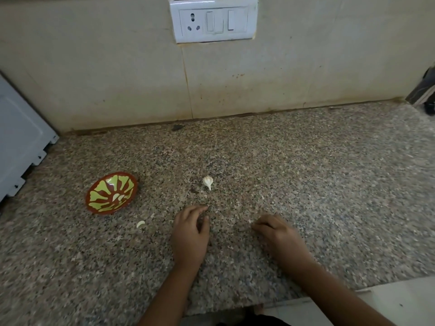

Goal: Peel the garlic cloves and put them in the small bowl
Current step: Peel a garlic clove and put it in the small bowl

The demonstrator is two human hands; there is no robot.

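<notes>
A small red bowl with a green pattern [101, 191] sits tilted on the counter at the left, with a few peeled garlic cloves [118, 197] in it. One peeled clove [140, 224] lies loose on the counter just in front of the bowl. An unpeeled piece of garlic bulb [208, 181] lies beyond my hands. My left hand [190, 232] rests on the counter, fingers loosely curved and holding nothing. My right hand [274, 232] is low on the counter with its fingertips together beside a pale speck; whether it pinches anything is unclear.
The speckled granite counter [317, 175] ends at a tiled wall with a switch and socket plate [213, 20]. A white appliance [18, 137] stands at the far left. Small bits of peel [194, 190] lie near the bulb. The counter's front edge runs at lower right.
</notes>
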